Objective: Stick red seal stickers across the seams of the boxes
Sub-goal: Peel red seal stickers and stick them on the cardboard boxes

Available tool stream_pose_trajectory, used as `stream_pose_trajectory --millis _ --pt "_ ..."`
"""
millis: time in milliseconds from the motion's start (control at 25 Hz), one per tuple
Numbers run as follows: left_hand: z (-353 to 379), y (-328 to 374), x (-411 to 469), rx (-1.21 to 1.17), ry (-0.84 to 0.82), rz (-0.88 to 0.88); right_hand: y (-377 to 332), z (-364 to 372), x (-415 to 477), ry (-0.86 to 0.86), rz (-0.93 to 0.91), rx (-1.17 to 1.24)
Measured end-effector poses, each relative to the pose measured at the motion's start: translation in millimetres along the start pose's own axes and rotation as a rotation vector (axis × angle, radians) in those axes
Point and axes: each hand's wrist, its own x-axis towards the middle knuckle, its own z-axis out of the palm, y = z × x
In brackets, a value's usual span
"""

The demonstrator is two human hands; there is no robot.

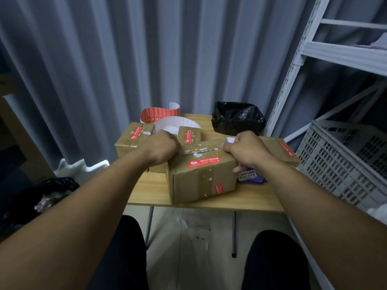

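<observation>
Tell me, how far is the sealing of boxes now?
Done: the left box, the small box behind and the right box each show a red seal. In hand: the right grip clasps the right end of the front box; the left grip rests at its left end. Left: its top seam, among white scraps, has no seal across it; one red seal lies beside it.

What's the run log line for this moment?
front box: on table, red stickers applied | left hand: rests on left end | right hand: grips right end
</observation>
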Motion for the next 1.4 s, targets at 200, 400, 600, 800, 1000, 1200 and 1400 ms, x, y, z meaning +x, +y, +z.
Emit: stream_pose_trajectory --millis 200,400,600,800,1000,1200,1400 --pt "26.6 -16.0 12.4 0.033 -0.081 0.003 25.3 18.5 -1.3 -0.038 0.102 0.042" --pt "40.1 -26.8 15.6 0.02 -0.064 0.007 35.9 20.8 0.2 -0.066 0.112 0.011" --pt "43.2 -28.9 17.0 -0.041 -0.079 0.036 22.6 18.7 4.1 0.018 -0.223 -0.244" --pt "45.8 -29.5 16.8 -0.069 -0.086 0.033 18.6 24.7 -2.6 -0.235 -0.235 -0.249" --pt "49.0 -31.1 16.1 -0.084 -0.073 0.025 12.5 24.2 -7.0 -0.254 -0.165 -0.188" --pt "54.7 -32.8 13.4 -0.186 -0.046 0.009 1.3 22.2 -8.4 -0.322 -0.127 -0.321" --pt "61.3 -38.3 13.3 -0.131 -0.019 0.033 -9.0 17.5 -12.7 -0.367 -0.102 -0.395"
